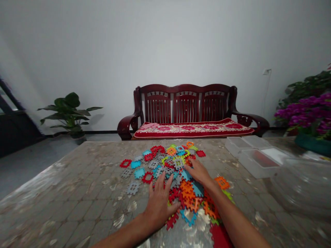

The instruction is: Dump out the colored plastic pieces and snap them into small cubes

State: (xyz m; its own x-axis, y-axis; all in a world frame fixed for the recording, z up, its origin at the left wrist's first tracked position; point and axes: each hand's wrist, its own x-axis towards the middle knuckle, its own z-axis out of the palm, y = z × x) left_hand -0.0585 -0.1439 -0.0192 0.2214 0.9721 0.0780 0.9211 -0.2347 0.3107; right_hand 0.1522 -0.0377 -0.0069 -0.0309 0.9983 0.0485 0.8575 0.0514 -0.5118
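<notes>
A spread of flat, notched plastic tiles in red, blue, grey, orange and green lies on the table. My left hand rests flat on the near part of the pile, fingers stretched out and apart. My right hand lies palm down on tiles further back, fingers extended toward a green and grey tile. Neither hand holds a tile. A red tile pokes out beside my left wrist.
Two clear plastic boxes stand at the right of the table, beside a clear round container. A purple flowering plant is at far right. Behind the table are a dark wooden bench and a potted plant.
</notes>
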